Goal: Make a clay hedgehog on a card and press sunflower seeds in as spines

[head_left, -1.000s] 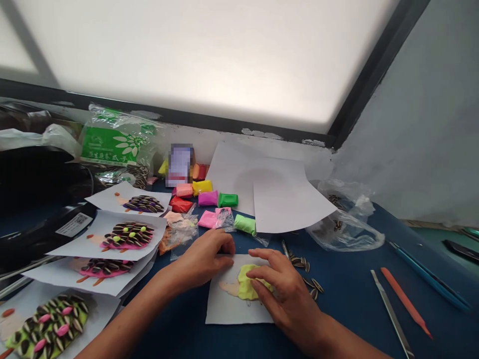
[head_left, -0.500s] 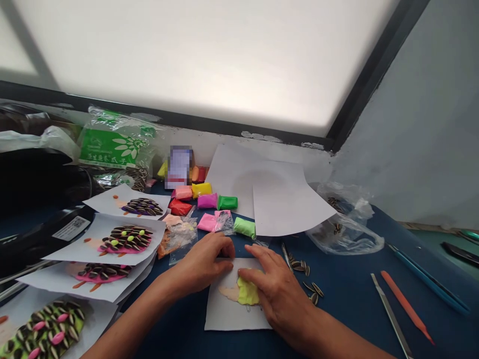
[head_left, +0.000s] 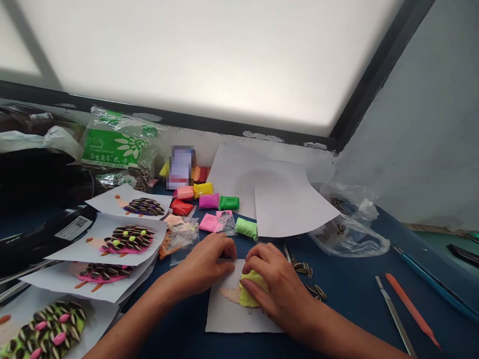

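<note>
A small white sheet of paper (head_left: 224, 319) lies on the blue table in front of me. It carries a drawn animal with a flat peach clay head (head_left: 229, 294) and a body of yellow modelling clay (head_left: 247, 294). My left hand (head_left: 215, 259) rests at the sheet's upper left edge, fingers curled and thumb bent in, holding the paper down. Over the clay body, my right hand (head_left: 279, 284) is curled with thumb and fingers on the clay; its right part is hidden beneath the palm. Loose striped sunflower seeds (head_left: 302, 269) lie just beyond my right hand.
Finished hedgehog pictures (head_left: 127, 239) with seed spines overlap at left. Coloured clay packets (head_left: 208, 201), a phone (head_left: 181, 167) and a seed bag (head_left: 116, 144) stand behind. Larger white sheets (head_left: 292, 204), a plastic bag (head_left: 352, 239), a scalpel-like tool (head_left: 392, 314) and an orange tool (head_left: 411, 309) lie right.
The fingers of my right hand have bent and risen from lying flatter on the yellow clay, with the thumb still on it. My left hand stays at the paper's edge.
</note>
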Tool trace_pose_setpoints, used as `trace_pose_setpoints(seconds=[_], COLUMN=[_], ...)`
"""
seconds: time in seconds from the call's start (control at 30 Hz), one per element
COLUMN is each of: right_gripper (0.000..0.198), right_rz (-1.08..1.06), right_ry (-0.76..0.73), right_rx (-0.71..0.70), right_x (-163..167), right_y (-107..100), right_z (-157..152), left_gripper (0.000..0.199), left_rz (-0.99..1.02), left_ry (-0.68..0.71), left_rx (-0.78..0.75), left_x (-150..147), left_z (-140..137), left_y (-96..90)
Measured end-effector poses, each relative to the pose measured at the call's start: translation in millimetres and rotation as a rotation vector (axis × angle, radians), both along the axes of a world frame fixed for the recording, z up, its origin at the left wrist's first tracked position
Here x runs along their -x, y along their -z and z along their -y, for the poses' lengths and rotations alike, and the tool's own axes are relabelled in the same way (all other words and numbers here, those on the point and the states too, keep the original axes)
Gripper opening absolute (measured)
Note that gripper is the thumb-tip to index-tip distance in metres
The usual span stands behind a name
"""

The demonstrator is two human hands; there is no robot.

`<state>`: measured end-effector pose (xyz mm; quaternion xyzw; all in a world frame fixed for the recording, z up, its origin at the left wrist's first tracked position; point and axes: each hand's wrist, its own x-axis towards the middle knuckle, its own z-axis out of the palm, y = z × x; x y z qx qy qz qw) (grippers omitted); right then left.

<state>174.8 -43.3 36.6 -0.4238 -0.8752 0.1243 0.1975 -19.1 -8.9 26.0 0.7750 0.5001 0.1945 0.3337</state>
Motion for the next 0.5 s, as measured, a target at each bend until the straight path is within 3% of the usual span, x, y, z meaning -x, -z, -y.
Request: trace_pose_setpoints(seconds=[0.23,0.5], right_gripper=[0.019,0.012], right_rz=[0.028,0.009], right_ry=[0.089,0.094], right_rx=[0.083,0.145], right_x=[6.8,6.4], right_y=[4.3,3.1], right_z=[-1.5,-1.7], left_gripper=[0.013,0.012], left_rz=[-0.009,-0.009], left_ry=[0.001,-0.006], left_rx=[0.008,0.01], left_x=[-0.8,-1.2], left_z=[0.1,-0.1], left_y=[-2.2,-2.2])
